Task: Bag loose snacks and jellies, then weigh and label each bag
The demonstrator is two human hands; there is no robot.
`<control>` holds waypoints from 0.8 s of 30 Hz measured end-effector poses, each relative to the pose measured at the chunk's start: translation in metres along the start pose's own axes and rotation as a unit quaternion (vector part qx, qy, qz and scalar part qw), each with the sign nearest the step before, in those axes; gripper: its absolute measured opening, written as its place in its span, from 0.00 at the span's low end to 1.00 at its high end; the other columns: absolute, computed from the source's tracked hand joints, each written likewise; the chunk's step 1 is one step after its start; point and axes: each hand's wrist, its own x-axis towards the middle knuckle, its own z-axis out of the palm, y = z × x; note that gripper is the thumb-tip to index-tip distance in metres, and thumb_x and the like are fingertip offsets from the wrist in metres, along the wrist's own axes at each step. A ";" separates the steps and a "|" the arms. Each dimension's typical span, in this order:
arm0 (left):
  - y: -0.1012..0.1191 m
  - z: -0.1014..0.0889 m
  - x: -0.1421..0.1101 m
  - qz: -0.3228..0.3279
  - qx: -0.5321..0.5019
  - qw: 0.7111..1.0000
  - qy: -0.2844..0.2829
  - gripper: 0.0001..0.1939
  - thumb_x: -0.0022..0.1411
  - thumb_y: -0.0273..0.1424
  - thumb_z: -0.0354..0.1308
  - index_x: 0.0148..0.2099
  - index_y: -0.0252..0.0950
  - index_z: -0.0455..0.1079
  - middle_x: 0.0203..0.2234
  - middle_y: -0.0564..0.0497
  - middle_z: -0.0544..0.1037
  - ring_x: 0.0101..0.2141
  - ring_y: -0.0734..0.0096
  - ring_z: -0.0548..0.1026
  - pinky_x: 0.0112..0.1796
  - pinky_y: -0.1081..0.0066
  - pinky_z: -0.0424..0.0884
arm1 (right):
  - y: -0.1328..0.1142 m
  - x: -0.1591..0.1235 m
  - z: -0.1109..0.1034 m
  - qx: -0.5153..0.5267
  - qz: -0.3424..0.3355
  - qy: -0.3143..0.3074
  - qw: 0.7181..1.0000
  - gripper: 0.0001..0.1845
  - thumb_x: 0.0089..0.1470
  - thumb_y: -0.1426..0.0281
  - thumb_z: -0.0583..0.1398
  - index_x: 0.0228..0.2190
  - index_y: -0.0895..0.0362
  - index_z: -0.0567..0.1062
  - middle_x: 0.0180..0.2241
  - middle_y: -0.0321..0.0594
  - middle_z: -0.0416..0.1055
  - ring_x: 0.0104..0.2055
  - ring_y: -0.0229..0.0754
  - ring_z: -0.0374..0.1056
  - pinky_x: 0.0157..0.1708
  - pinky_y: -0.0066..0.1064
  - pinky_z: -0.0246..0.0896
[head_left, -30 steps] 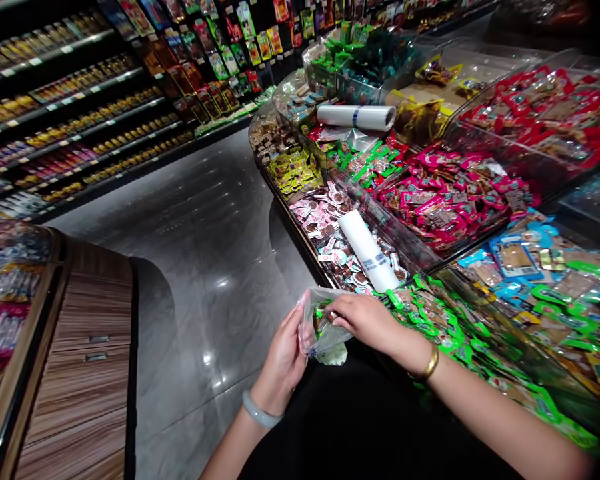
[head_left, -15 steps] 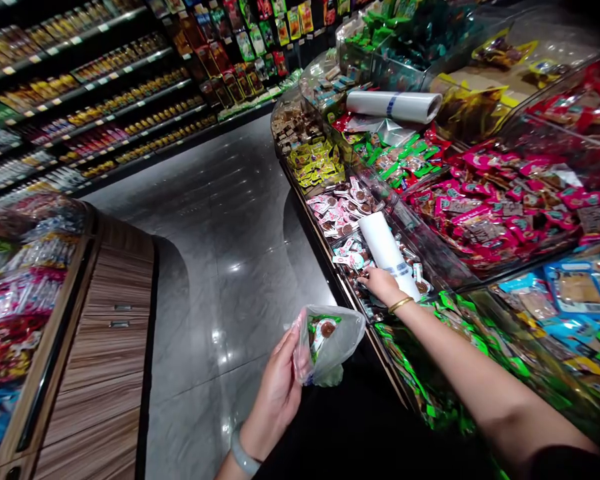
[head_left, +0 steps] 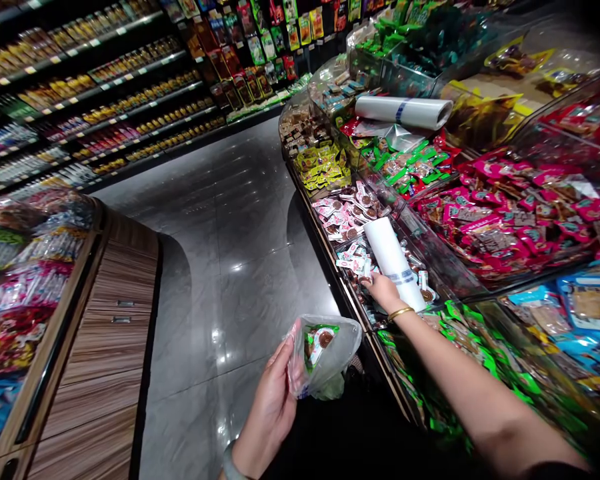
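My left hand point(head_left: 270, 407) grips the edge of a clear plastic bag point(head_left: 325, 350) that holds a few wrapped snacks, one green and one with a brown disc. My right hand point(head_left: 383, 291) reaches into a low bin of small pink, white and brown wrapped sweets point(head_left: 353, 257), fingers curled down among them beside a white roll of plastic bags point(head_left: 393, 260). What the fingers hold, if anything, is hidden. A gold bangle sits on the right wrist, a pale bangle on the left.
The snack counter point(head_left: 330, 257) runs along my right with bins of green point(head_left: 460, 347), pink point(head_left: 500, 213) and yellow point(head_left: 323, 167) packets and a second bag roll point(head_left: 405, 110). A wooden counter point(head_left: 100, 347) stands left. Shiny grey floor point(head_left: 220, 253) lies between; shelves point(head_left: 80, 87) line the back.
My right hand left the bag and reached forward into the sweets bin by the white roll. The left hand keeps the bag held open, and the view shifted slightly.
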 end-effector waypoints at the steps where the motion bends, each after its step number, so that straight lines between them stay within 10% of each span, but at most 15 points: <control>1: 0.001 0.001 0.000 0.000 0.000 1.000 -0.005 0.31 0.59 0.40 0.69 0.63 0.39 0.71 0.18 0.61 0.53 0.20 0.82 0.50 0.20 0.79 0.51 | 0.001 -0.005 -0.003 0.041 -0.006 -0.003 0.999 0.16 0.58 0.60 0.61 0.41 0.60 0.75 0.40 0.53 0.79 0.45 0.52 0.75 0.41 0.36 0.66; 7: 0.004 0.010 0.003 0.000 -0.006 0.999 -0.038 0.32 0.60 0.38 0.69 0.64 0.38 0.70 0.18 0.62 0.54 0.19 0.83 0.52 0.20 0.80 0.53 | -0.005 -0.043 -0.020 0.284 -0.050 -0.050 0.956 0.23 0.52 0.50 0.61 0.37 0.58 0.74 0.33 0.42 0.79 0.30 0.43 0.74 0.31 0.33 0.70; 15: 0.004 0.022 0.006 0.012 0.006 0.997 -0.074 0.32 0.60 0.37 0.69 0.64 0.36 0.69 0.17 0.62 0.56 0.18 0.83 0.53 0.19 0.80 0.52 | -0.032 -0.105 -0.063 0.433 -0.114 -0.105 0.888 0.25 0.49 0.49 0.66 0.39 0.56 0.75 0.40 0.44 0.80 0.39 0.47 0.78 0.41 0.39 0.74; 24: 0.000 0.036 0.003 0.013 0.014 0.996 -0.085 0.34 0.57 0.39 0.70 0.64 0.36 0.70 0.16 0.62 0.56 0.17 0.83 0.52 0.19 0.80 0.50 | -0.067 -0.162 -0.061 0.175 -0.331 -0.178 0.910 0.13 0.62 0.63 0.60 0.44 0.55 0.79 0.41 0.41 0.80 0.43 0.45 0.74 0.46 0.38 0.70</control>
